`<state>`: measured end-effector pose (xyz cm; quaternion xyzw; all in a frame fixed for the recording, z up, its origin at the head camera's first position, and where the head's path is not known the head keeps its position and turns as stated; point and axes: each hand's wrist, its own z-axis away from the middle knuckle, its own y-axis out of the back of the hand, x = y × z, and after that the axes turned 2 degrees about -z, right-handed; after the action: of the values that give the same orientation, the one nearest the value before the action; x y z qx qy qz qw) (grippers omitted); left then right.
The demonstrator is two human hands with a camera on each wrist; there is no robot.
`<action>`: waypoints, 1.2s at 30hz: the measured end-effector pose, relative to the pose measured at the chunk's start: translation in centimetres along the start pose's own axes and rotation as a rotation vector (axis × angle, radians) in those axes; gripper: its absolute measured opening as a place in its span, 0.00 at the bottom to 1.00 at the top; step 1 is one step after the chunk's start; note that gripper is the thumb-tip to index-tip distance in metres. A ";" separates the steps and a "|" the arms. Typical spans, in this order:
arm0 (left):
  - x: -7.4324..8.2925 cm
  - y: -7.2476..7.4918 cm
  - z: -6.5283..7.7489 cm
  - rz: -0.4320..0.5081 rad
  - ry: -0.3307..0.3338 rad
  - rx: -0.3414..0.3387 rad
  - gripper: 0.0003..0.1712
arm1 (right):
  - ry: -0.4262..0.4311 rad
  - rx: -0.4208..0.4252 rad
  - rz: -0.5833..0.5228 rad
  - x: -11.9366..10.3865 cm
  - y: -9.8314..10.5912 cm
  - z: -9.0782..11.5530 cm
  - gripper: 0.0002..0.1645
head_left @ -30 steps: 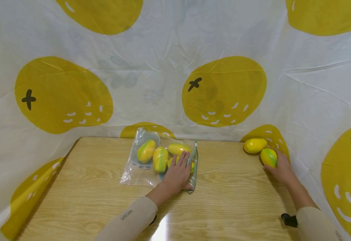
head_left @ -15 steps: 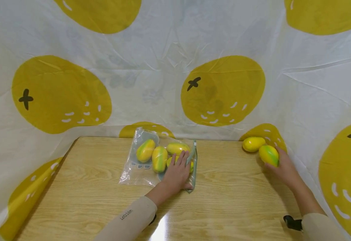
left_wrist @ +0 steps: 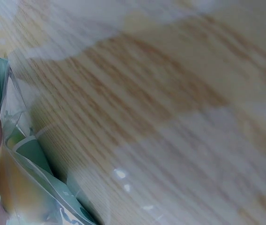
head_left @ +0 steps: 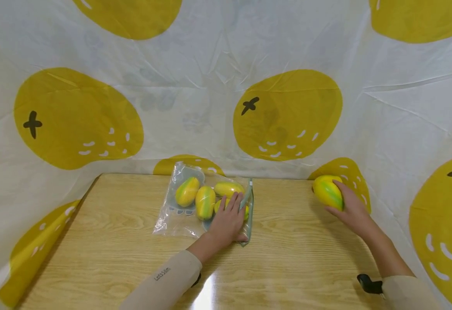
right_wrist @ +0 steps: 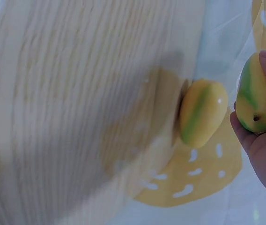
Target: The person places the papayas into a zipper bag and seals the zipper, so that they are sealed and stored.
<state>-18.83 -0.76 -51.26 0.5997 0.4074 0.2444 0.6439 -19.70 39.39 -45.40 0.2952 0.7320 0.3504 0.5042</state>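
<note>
Part of one mango point(head_left: 218, 207) in the clear bag point(head_left: 165, 226) was hidden beneath the left hand point(head_left: 225, 221), with bits showing either side of the fingers; the left wrist view caught only a slice of that hand, blurred, beside the bag's greenish rim point(head_left: 251, 215); at two o'clock on the tabletop point(head_left: 288, 241), twelve being its far edge, the held mango point(head_left: 328, 192) covered nearly all of the loose mango point(right_wrist: 203, 112), which the right wrist view showed at the tabletop's edge by the patterned cloth point(head_left: 187, 112); both sleeves point(head_left: 171, 275) were cut off at the bottom. I counted four mangoes in the bag and two outside it; the one bag lay towards eleven o'clock, its mouth facing three. The left fingers lay straight and spread on the bag; the right hand point(head_left: 351, 211) had its fingers and thumb curled round the held mango, a gap showing between that and the loose one. Cloth rose along the tabletop's far edge, and stood close beyond the right hand; a broad stretch of wood ran between the rim and the held mango, with more towards six o'clock.
</note>
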 end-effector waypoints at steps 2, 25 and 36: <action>0.0 0.1 0.0 0.002 -0.001 -0.001 0.67 | -0.018 -0.027 -0.010 -0.7 0.0 -0.3 0.56; 0.0 -0.1 0.0 -0.005 -0.002 0.017 0.67 | 0.094 -0.284 -0.106 -6.1 -5.5 -4.1 0.49; -0.1 -0.3 0.0 -0.036 0.000 0.011 0.67 | 0.099 -0.385 -0.133 -7.8 -8.2 -4.7 0.48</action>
<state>-18.93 -0.84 -51.49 0.5958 0.4195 0.2302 0.6450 -22.30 27.50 -46.78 0.1267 0.6934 0.4640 0.5366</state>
